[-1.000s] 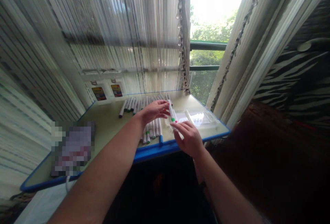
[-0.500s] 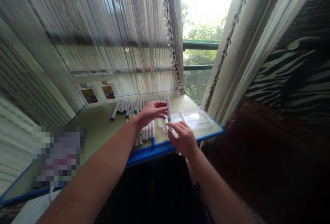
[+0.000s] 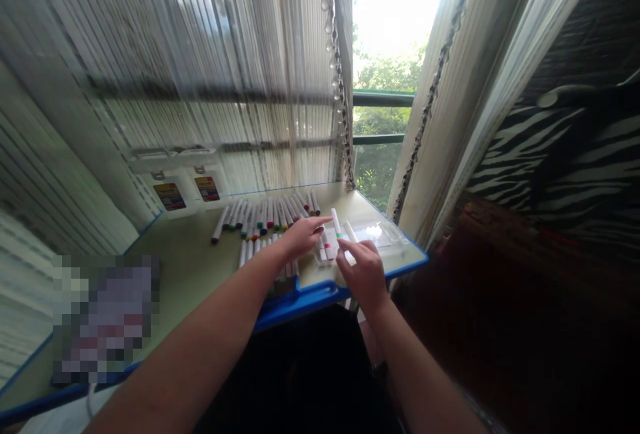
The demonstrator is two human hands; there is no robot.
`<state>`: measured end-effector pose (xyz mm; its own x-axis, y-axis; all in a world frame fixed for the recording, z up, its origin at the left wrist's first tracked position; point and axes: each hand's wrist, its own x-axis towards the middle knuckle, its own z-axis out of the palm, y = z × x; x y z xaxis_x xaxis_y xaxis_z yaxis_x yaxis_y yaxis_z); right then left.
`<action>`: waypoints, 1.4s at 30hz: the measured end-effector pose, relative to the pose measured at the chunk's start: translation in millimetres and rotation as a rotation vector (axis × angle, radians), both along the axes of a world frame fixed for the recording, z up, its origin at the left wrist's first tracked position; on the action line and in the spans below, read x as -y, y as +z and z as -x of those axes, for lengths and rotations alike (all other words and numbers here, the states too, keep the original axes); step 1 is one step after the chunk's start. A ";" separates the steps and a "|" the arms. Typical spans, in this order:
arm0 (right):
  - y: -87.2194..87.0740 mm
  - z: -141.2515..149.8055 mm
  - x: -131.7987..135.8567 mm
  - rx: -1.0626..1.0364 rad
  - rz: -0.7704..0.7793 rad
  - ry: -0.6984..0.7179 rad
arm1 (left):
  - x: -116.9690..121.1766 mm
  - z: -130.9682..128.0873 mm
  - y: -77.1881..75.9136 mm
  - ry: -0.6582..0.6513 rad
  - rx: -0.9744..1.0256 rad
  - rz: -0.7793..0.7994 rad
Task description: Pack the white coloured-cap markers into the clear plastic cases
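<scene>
A white marker with a green band stands tilted over a clear plastic case. My right hand pinches its lower, green-banded end between thumb and fingers. From the left, my left hand reaches across with its index finger stretched out, the tip at or very near the marker's upper part; its other fingers are partly hidden. Below that hand, white markers with pink-red bands lie in the case's near-left part. Several loose white markers with coloured ends lie in rows left of my hands, some behind my left forearm.
The table has a blue rim. Two clear packages with printed labels stand at its back left, against the striped curtain. A blurred-out flat item lies at the left. A window with railings is behind.
The marker has shifted slightly right and down in view and leans more. My left index finger has straightened towards it. My right hand keeps its lower end. The camera view has moved a little.
</scene>
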<state>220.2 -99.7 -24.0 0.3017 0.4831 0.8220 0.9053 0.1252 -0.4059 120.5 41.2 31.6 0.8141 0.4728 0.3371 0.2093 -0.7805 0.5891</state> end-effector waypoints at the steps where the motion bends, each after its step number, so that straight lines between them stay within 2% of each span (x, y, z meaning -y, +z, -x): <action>1: 0.0 -0.7 0.1 -0.008 -0.004 -0.019 | 1.0 -0.3 -0.3 -0.021 -0.011 -0.003; 7: -0.2 -17.1 3.0 0.056 0.070 -0.039 | 3.9 3.6 1.7 -0.101 -0.131 -0.077; 11: -3.1 -25.8 4.1 0.069 0.086 -0.040 | 5.6 4.4 1.4 -0.150 -0.129 -0.123; 14: -4.1 -25.2 3.2 0.084 0.106 -0.044 | 5.6 2.7 -0.9 -0.126 -0.124 -0.145; 22: -3.2 -25.7 1.2 0.099 0.133 -0.076 | 6.5 -2.1 -5.6 -0.170 -0.133 -0.116; 28: -2.1 -23.2 0.9 0.106 0.195 -0.085 | 12.5 -5.3 -6.2 -0.208 -0.256 -0.193; 35: -0.9 -19.7 5.3 0.177 0.233 -0.030 | 9.0 -5.5 -9.3 -0.211 -0.219 -0.276; 39: 0.7 -16.9 7.5 0.258 0.237 0.066 | 7.3 1.4 -4.3 -0.220 -0.215 -0.248; 42: 9.0 -23.3 7.5 0.296 0.259 0.118 | 9.0 5.6 0.5 -0.192 -0.234 -0.238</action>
<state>243.5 -107.1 -14.9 0.0002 0.7022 0.7119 0.9733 0.1634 -0.1615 115.0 32.2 32.1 0.9481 0.2353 0.2140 0.1535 -0.9278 0.3402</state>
